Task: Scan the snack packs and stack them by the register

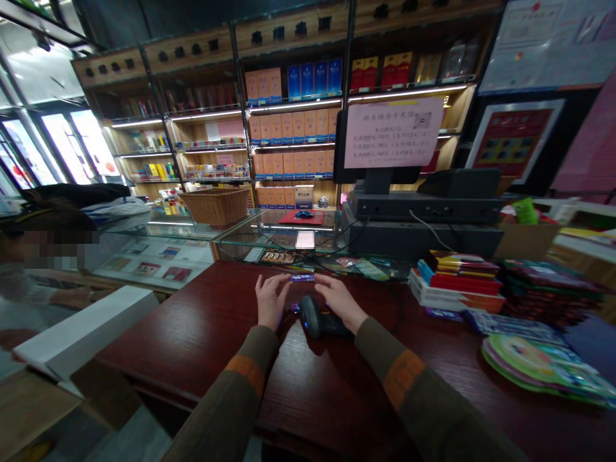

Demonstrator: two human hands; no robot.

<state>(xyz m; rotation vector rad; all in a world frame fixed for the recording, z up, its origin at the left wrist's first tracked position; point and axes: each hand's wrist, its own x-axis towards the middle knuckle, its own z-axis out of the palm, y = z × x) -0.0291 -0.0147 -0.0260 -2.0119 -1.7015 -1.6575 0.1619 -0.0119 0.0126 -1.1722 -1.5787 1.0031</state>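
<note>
A small purple packet (303, 278) is held up level between my two hands, one at each end. My left hand (272, 299) pinches its left end, with the other fingers raised and apart. At the right end, my right hand (339, 299) grips it between thumb and fingertips. Just below, a black barcode scanner (314, 317) lies on the dark red wooden counter (202, 333), its handle partly under my right hand. A second small purple item (295, 308) shows by the scanner's head; its kind is hard to make out.
Stacked boxes (459, 282), a purple packet (443, 314) and round green packs (524, 362) lie on the right. Behind stand a glass case (240, 247) and a monitor with a pink notice (392, 135). At left, a person (43, 282) is beside a white box (86, 327).
</note>
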